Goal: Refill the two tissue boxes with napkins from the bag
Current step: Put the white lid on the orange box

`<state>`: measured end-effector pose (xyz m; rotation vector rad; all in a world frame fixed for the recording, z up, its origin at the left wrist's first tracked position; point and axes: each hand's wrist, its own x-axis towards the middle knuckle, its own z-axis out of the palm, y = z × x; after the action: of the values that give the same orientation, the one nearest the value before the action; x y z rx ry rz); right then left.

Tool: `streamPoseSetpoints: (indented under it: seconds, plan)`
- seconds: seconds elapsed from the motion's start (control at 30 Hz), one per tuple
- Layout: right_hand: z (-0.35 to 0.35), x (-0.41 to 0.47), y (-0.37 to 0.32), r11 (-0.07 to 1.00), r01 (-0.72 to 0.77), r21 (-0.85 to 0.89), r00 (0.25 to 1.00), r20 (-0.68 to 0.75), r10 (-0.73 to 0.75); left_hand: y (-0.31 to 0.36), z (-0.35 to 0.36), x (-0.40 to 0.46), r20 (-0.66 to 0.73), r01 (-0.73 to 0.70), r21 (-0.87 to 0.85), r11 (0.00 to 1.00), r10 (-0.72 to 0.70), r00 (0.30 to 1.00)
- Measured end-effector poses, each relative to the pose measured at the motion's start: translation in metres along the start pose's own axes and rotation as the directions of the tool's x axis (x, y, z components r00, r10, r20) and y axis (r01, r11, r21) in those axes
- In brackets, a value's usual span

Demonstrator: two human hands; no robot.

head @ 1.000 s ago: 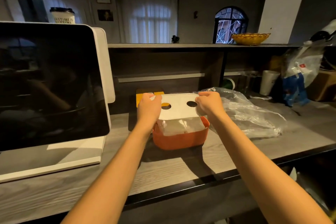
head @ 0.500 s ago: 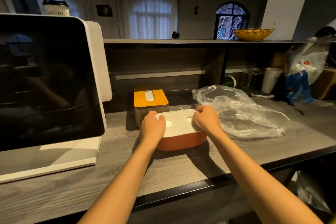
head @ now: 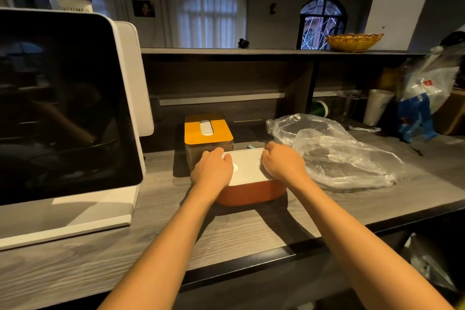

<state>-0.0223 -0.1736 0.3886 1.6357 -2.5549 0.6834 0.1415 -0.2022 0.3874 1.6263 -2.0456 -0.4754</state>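
While both hands [head: 212,170] [head: 283,167] press one lid [head: 247,167]: two tissue boxes [head: 250,192] [head: 208,132], one bag [head: 334,151], fingers curled, no grip.

Grey wood counter [head: 75,257], orange box [head: 249,192], yellow-lidded box [head: 208,131], plastic bag [head: 334,153], monitor [head: 63,108]

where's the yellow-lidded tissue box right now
In the head view the yellow-lidded tissue box stands at the back of the counter, just behind and left of the orange box, to the right of the big screen.
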Motion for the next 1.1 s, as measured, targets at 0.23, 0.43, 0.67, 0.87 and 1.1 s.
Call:
streamPoseSetpoints:
  seconds: [0.23, 0.43, 0.67, 0.87, 1.1]
  plan:
    - [-0.002, 0.003, -0.001, 1.000, 0.011, -0.013, 0.989, 0.146, -0.009, 0.000, 0.000, 0.004, 0.045, -0.004, 0.046, 0.999, 0.002, 0.999]
    - [-0.009, 0.011, 0.005, 0.986, 0.032, 0.164, 0.981, 0.182, -0.062, -0.003, 0.000, 0.009, 0.008, -0.015, -0.089, 0.996, 0.016, 1.000]
    - [-0.010, 0.011, 0.012, 0.873, 0.024, 0.487, 0.999, 0.021, -0.040, -0.006, 0.001, 0.011, -0.110, -0.060, -0.305, 0.951, 0.027, 0.994]
    - [-0.010, 0.011, 0.019, 0.842, 0.021, 0.540, 0.996, 0.064, -0.066, -0.009, 0.000, 0.015, -0.075, -0.017, -0.485, 0.874, -0.022, 0.997]
    - [-0.010, 0.012, 0.012, 0.898, 0.023, 0.440, 0.999, 0.018, -0.034, -0.010, -0.002, 0.013, -0.007, 0.058, -0.702, 0.710, -0.088, 0.996]
